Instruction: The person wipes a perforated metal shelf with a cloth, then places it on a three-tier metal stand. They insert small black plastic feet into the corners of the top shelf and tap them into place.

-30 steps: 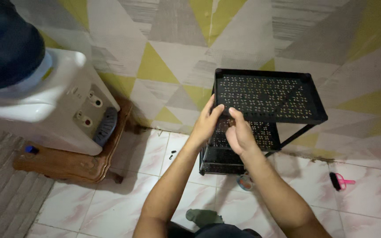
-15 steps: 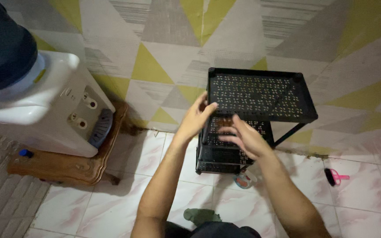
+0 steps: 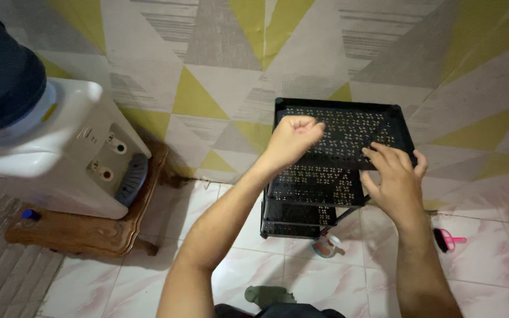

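In the middle right of the frame a black perforated rack (image 3: 331, 171) with 3 shelf levels stands on the pale tiled floor (image 3: 119, 282), against the wall with grey and yellow triangles (image 3: 219, 70). The left hand (image 3: 293, 138) is closed into a fist over the top shelf, near its left side; I cannot tell if it pinches something small inside or only presses down. The right hand (image 3: 393, 179) lies with spread fingers on the front right corner of the same shelf, the thumb at the outer edge, so it holds the rim more than it clamps it.

The rack looks light and sits directly under both hands. In my judgement, a push on 1 side only could tilt it or slide it on the smooth tiles, because the right hand's hold is shallow. A small cup (image 3: 325, 247) beside the rack's lower front could then be knocked over. A pink and black brush (image 3: 449, 240) lies at the right, apart. At the left of the frame stands a white water dispenser (image 3: 60, 159) on a wooden stand (image 3: 83, 232).
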